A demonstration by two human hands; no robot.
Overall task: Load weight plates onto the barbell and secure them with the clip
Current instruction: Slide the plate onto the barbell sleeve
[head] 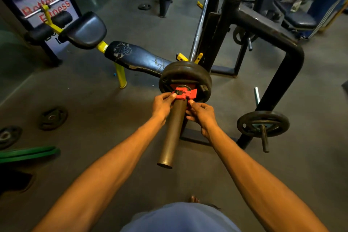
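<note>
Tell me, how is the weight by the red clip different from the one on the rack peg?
The barbell weight is thick; the peg weight is thinner with open slots. The barbell weight has a red clip next to it; the peg weight has none. Both are dark and round.

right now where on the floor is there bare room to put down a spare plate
Bare floor between the yellow bench leg and the loose plate; also right, this side of the pegged plate. Crowded: left edge, by the green band, and the rack base.
</note>
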